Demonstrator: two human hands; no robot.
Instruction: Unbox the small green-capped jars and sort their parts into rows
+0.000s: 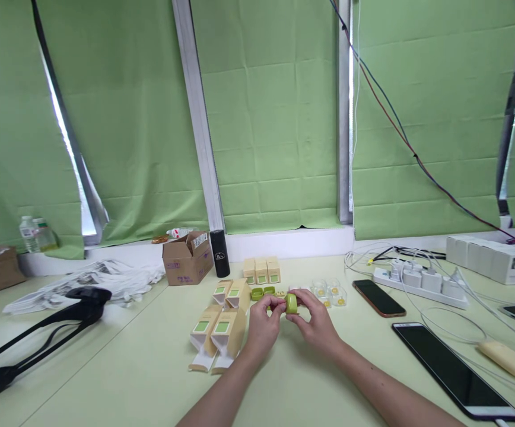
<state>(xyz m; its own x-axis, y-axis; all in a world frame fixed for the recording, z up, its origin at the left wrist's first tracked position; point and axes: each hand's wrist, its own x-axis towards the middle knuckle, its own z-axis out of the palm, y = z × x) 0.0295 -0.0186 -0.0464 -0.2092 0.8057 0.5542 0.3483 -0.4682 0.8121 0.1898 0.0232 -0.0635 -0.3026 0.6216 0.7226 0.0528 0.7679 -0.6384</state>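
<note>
A small glossy green case (291,303) with rounded edges is held up just above the table. My right hand (313,317) grips it from the right, thumb below and index finger on top. My left hand (264,323) pinches at its left side, the fingertips touching it; anything smaller between them is hidden. Just behind my hands lie green open cases (257,293) and small yellowish pieces (279,293). Clear plastic holders (328,290) with yellow bits stand beyond my right hand. Left of my left hand lie several cream cartons (228,329) with green windows, their near flaps open.
Three cream boxes (261,271) stand farther back. A cardboard box (187,259) and a black cylinder (219,254) are at back left, near white cloth-like strips (88,284). Phones (453,367), a power strip (422,284), cables and white boxes (491,259) occupy the right.
</note>
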